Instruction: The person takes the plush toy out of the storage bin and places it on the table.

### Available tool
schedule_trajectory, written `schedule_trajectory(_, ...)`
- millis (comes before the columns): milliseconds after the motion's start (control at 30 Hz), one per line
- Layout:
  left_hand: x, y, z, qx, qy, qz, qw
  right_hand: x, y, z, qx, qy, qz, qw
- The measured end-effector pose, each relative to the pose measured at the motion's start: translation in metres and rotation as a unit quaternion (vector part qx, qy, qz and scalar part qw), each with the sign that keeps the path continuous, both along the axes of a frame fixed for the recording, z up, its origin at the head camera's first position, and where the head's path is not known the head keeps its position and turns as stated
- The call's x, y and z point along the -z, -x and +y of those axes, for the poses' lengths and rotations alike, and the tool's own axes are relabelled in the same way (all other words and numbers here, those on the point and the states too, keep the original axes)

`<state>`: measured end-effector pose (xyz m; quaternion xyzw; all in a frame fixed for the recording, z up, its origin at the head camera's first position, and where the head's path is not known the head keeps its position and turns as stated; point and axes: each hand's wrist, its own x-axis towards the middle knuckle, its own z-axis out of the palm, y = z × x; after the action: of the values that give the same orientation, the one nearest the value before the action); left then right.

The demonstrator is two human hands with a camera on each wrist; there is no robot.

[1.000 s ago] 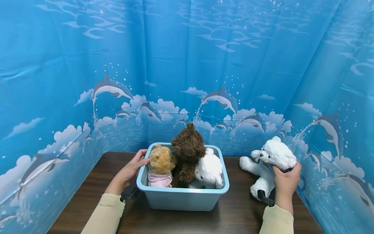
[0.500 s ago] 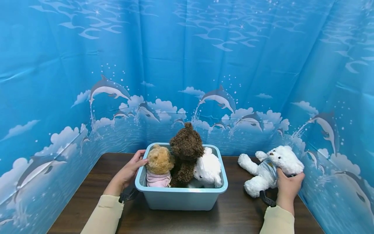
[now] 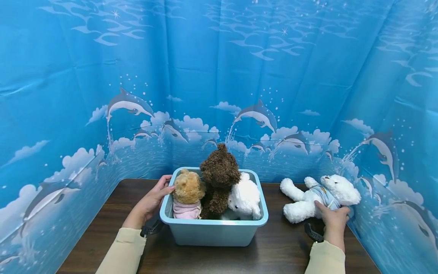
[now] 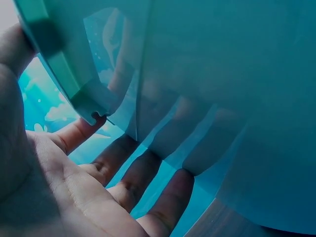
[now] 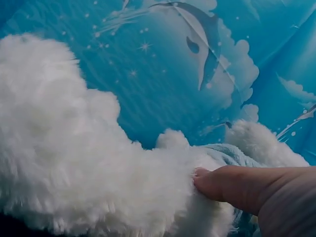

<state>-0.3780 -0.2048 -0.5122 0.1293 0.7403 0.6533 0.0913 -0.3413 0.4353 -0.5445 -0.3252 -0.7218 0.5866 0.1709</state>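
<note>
A light-blue plastic bin (image 3: pixel 213 232) stands on the table with three plush toys in it. My left hand (image 3: pixel 152 198) grips its left rim, the thumb over the edge and the fingers against the outside wall (image 4: pixel 212 64). To the right of the bin, a white teddy bear (image 3: pixel 299 211) in a pale blue top lies on its back, legs toward the bin. My right hand (image 3: pixel 333 220) holds the bear by its torso, with the thumb (image 5: pixel 217 183) pressed into the near side. The other fingers are mostly hidden behind it.
Inside the bin sit a tan bear (image 3: pixel 189 187) in pink, a tall dark brown plush (image 3: pixel 220 167) rising above the rim, and a white plush (image 3: pixel 244 198). A blue dolphin-print curtain (image 3: pixel 219 76) encloses the dark wooden table (image 3: pixel 273 251) at the back and sides.
The white bear has tipped back from a raised, leaning pose to lying flat. My right hand has shifted from its head down to its torso. My left hand stays on the bin.
</note>
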Motion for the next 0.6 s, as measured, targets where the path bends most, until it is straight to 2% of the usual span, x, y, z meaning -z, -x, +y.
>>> schedule_trajectory(133,0.000,-0.001,0.000,-0.001,-0.001,-0.005,1.0000,0.002,0.002,-0.002,0.012,0.040,0.013,0.9991)
schedule_trajectory(267,-0.002,-0.002,0.001,-0.003,0.000,-0.006,1.0000,0.006,0.005,-0.004,0.026,0.057,0.047,0.9969)
schedule_trajectory(467,-0.002,-0.002,0.001,-0.005,-0.001,-0.007,1.0000,0.012,0.006,-0.009,0.047,0.054,0.083,0.9940)
schedule_trajectory(600,-0.002,-0.002,0.001,0.003,-0.008,0.000,1.0000,0.011,0.005,-0.011,0.052,0.050,0.081,0.9941)
